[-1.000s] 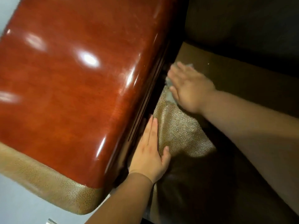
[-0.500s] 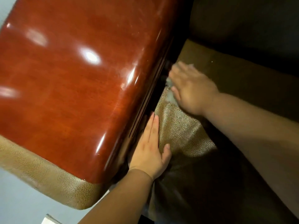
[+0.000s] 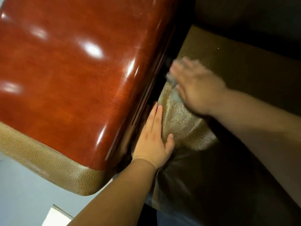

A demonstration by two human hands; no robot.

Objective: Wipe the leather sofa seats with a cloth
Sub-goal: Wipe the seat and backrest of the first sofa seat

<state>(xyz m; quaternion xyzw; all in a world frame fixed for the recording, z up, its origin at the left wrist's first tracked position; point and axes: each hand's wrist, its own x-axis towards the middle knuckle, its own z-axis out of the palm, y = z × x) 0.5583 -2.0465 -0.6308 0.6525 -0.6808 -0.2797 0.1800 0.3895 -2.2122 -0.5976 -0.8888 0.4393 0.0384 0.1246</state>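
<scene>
Beside the glossy red-brown wooden armrest [image 3: 73, 75], a small grey cloth [image 3: 174, 91] lies on the tan pebbled-leather sofa seat [image 3: 184, 126] under the right hand [image 3: 197, 88].

Against the armrest's inner edge, the cloth shows only as a crumpled grey patch past the blurred hand, whose fingers lie spread fairly flat on top of it; whether any of them curl round the fabric cannot be told. Nearer along the same armrest edge, the left hand [image 3: 154, 139] rests with straight fingers slid into the gap between armrest and seat, thumb spread onto the leather, holding nothing. Below the armrest's wood runs a tan leather front band [image 3: 48, 162]. Behind the seat, away from the armrest, rises a dark backrest [image 3: 247, 18], deep in shadow.
</scene>
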